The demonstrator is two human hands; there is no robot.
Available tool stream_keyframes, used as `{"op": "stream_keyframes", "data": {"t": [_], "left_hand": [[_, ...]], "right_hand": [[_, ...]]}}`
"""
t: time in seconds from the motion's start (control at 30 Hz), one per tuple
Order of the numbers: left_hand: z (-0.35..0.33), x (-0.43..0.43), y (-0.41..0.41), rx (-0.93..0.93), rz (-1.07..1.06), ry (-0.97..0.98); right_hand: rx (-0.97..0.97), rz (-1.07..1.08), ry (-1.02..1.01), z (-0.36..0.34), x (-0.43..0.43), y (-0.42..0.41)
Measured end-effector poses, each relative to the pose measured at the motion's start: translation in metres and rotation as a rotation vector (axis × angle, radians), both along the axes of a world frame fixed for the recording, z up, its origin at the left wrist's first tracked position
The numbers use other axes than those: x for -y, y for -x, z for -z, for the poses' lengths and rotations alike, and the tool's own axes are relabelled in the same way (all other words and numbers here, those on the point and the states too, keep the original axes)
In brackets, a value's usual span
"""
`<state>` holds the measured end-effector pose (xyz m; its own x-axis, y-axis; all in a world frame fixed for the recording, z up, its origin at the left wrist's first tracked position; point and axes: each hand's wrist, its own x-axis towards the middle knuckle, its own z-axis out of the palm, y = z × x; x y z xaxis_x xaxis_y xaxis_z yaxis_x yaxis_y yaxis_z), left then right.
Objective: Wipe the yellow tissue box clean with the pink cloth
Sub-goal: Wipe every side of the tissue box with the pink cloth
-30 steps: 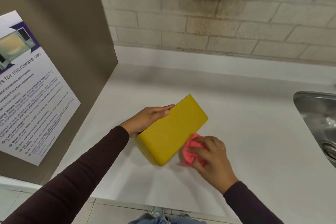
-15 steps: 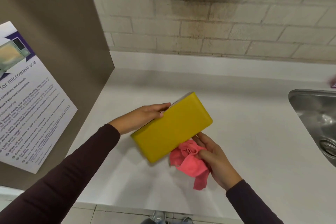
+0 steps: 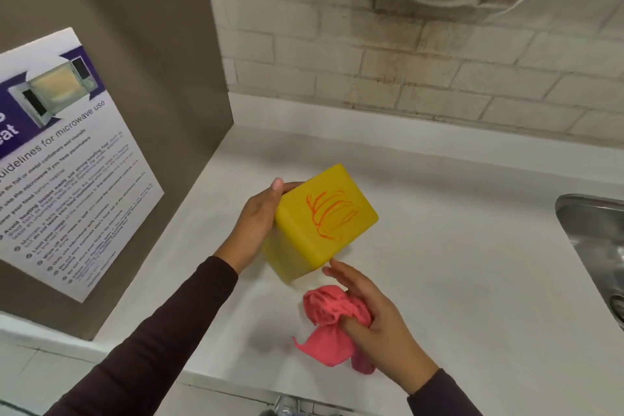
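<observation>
Likely the box [image 3: 320,223] is light, since one hand holds it up with ease. It looks stiff and smooth, so it may slip a little when rubbed. A good place to hold it is by its plain sides, away from the dirty face, so the cloth [image 3: 327,311] can reach the mess.

It is bright yellow with round corners. The face turned up has an orange scribble [image 3: 331,213] on it, made of loops and lines, and that looks like the part to be wiped. The side that shows below it looks plain.

It sits tilted on one corner over the worktop [image 3: 439,246], toward the left side and near the front edge. Whether its low corner touches cannot be told.

The left hand [image 3: 256,226] grips its left side, with the thumb up at the top edge and the palm flat against it. The right hand [image 3: 374,311] is just below, and its lower fingers are curled round the pink cloth, all bunched up. Its long fingers stretch out, and one tip is at the low edge of the box, touching or just beside it.

A sink [image 3: 594,230] is at the right edge of the worktop. A poster [image 3: 67,159] about microwaves hangs on the brown panel [image 3: 152,44] on the left.
</observation>
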<state>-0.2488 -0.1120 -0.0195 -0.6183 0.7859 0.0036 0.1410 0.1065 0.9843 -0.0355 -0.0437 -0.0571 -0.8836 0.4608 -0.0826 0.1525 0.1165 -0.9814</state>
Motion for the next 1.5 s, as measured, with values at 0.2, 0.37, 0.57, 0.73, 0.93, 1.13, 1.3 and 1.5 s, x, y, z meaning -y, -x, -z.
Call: {"op": "stream_keyframes", "data": {"t": [0.2,0.37,0.57,0.73,0.93,1.13,1.3,1.5], "left_hand": [[0.009,0.001,-0.006,0.103,0.077,-0.107],[0.01,-0.001,-0.013,0.09,0.14,-0.122],[0.008,0.0,-0.008,0.103,0.105,-0.13],[0.005,-0.001,-0.007,0.12,0.067,-0.125],[0.007,-0.003,-0.009,0.108,-0.006,-0.121],[0.006,-0.005,-0.005,0.085,-0.02,-0.112],[0.004,-0.006,-0.004,0.136,0.001,-0.152],[0.0,-0.006,-0.001,0.156,0.015,-0.172]], "right_hand": [[-0.359,0.352,-0.068,-0.047,-0.033,-0.023],[-0.41,0.623,-0.433,-0.079,-0.066,0.006],[-0.254,0.378,-0.722,-0.052,-0.066,0.05],[-0.061,0.291,-1.0,-0.045,-0.061,0.061],[-0.067,0.2,-1.153,-0.054,-0.062,0.069],[-0.157,0.147,-1.176,-0.048,-0.066,0.063],[-0.232,0.098,-1.235,-0.032,-0.07,0.04],[-0.185,0.195,-1.148,-0.043,-0.069,0.049]]}}
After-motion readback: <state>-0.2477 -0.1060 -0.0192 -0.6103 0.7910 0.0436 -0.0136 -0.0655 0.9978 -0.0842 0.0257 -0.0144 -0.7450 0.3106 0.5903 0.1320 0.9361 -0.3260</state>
